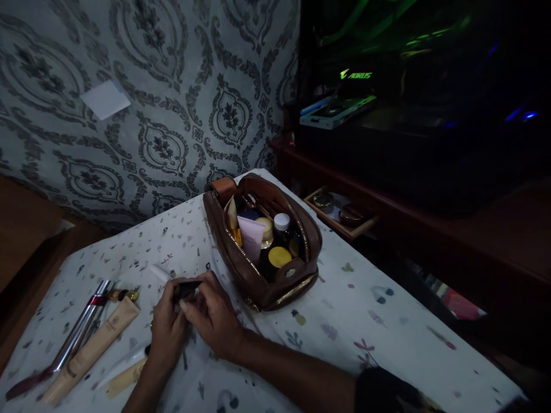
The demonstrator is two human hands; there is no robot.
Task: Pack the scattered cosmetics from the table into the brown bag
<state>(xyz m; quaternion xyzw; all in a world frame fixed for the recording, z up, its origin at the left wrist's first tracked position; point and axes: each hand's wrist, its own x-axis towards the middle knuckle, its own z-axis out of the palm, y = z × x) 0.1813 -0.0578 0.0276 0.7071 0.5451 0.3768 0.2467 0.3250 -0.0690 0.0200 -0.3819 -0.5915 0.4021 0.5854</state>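
Note:
Both hands meet over the patterned tablecloth (370, 321), just left of an open brown leather pouch (262, 246). My left hand (166, 332) and my right hand (213, 315) are closed together round a small dark stick-shaped item (186, 287), held between their fingertips. The pouch stands unzipped and holds a pink tube (251, 236), a white-capped bottle (282, 222), a yellow-lidded jar (279, 256) and other small containers. A beige tube (92, 347) and a silver pen-like stick (80, 332) lie on the cloth to the left of my hands.
A patterned wallpaper wall rises behind the table, with a white square (104, 98) stuck on it. To the right is a dark wooden cabinet with a tray of round tins (340, 211) and a lit computer case (357, 74). The room is dim.

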